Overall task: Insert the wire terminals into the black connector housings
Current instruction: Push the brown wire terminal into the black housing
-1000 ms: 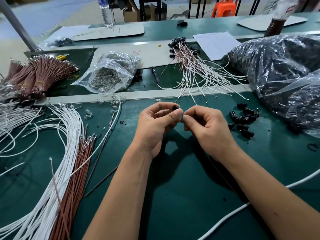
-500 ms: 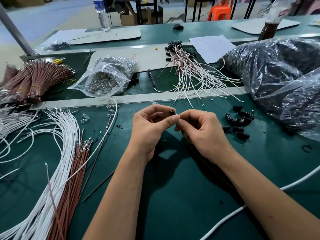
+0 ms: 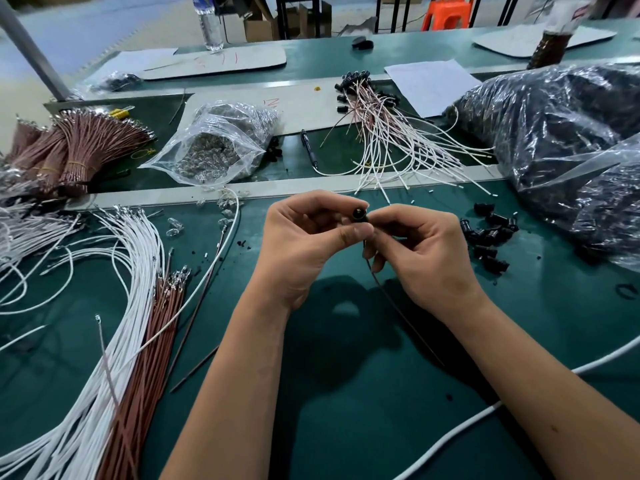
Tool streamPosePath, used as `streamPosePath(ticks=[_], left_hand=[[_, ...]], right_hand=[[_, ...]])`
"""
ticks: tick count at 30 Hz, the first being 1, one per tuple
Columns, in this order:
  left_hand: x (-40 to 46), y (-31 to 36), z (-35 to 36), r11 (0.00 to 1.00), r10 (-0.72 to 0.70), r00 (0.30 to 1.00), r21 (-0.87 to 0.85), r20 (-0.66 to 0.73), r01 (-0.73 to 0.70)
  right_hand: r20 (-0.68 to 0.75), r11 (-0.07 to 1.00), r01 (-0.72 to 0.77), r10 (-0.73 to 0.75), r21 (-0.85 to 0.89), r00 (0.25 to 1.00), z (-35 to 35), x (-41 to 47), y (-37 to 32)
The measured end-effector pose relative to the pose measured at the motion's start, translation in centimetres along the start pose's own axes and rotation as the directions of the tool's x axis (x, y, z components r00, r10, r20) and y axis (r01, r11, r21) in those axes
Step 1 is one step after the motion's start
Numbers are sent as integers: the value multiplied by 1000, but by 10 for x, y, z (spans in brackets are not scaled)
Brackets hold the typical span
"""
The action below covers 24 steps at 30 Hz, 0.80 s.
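My left hand [image 3: 308, 244] pinches a small black connector housing [image 3: 358, 215] between thumb and fingers, its round opening turned up. My right hand [image 3: 420, 256] meets it from the right, fingers curled around a thin dark wire [image 3: 398, 306] that runs from the housing down toward me. A white wire [image 3: 467, 424] passes under my right forearm. Loose white wires [image 3: 114, 306] and brown wires [image 3: 152, 341] with terminals lie at the left. A small heap of black housings [image 3: 486, 233] sits to the right of my hands.
A clear bag of small metal parts [image 3: 214, 150] lies behind, next to brown wire bundles [image 3: 76, 150]. Finished wires with housings [image 3: 388, 133] fan out at the back. Large plastic bags of black parts [image 3: 561, 143] fill the right side. A pen [image 3: 309, 148] lies nearby.
The housing between my fingertips has turned so its round opening shows. My right hand has shifted slightly under it, and the dark wire now shows hanging below.
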<state>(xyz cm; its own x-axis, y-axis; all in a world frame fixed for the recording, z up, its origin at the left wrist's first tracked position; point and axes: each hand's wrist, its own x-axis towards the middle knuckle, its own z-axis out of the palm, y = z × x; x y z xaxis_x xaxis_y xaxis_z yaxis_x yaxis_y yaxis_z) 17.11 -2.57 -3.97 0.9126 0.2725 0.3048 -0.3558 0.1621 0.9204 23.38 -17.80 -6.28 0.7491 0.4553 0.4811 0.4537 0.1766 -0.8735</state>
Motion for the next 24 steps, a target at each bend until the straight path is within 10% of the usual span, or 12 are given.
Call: streamPosePath(ticks=[24], left_hand=[[-2,-4,5,997,39,999,-66,5,-38]], right_hand=[[50,950,58,-45,-308,998,-2,0,-1]])
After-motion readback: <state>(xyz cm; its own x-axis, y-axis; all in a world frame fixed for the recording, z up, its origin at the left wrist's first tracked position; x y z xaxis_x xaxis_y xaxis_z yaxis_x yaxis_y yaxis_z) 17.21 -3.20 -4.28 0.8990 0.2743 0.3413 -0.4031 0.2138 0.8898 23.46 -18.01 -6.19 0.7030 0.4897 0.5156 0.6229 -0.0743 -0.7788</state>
